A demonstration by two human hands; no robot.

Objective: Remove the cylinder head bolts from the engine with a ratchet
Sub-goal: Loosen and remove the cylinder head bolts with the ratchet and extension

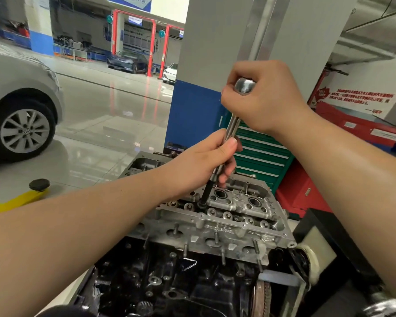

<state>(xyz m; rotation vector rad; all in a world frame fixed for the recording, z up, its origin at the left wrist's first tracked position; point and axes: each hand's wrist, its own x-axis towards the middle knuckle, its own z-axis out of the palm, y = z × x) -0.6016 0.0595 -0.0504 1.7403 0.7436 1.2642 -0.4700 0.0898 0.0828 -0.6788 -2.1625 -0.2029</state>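
A silver cylinder head [224,221] sits on top of a dark engine block [169,280] in the lower middle. A long chrome ratchet extension [231,128] with a black socket [202,203] stands tilted, its tip down in a bolt recess on the head. My right hand [264,99] is closed over the shiny ratchet head [244,86] at the top. My left hand [206,161] pinches the extension shaft lower down, just above the cylinder head. The bolt under the socket is hidden.
A green drawer tool cabinet [261,156] and a red cabinet [302,191] stand behind the engine. A grey pillar with a blue base [192,115] rises behind my hands. A silver car [21,106] is at the left, and a yellow jack [21,199] lies on the floor.
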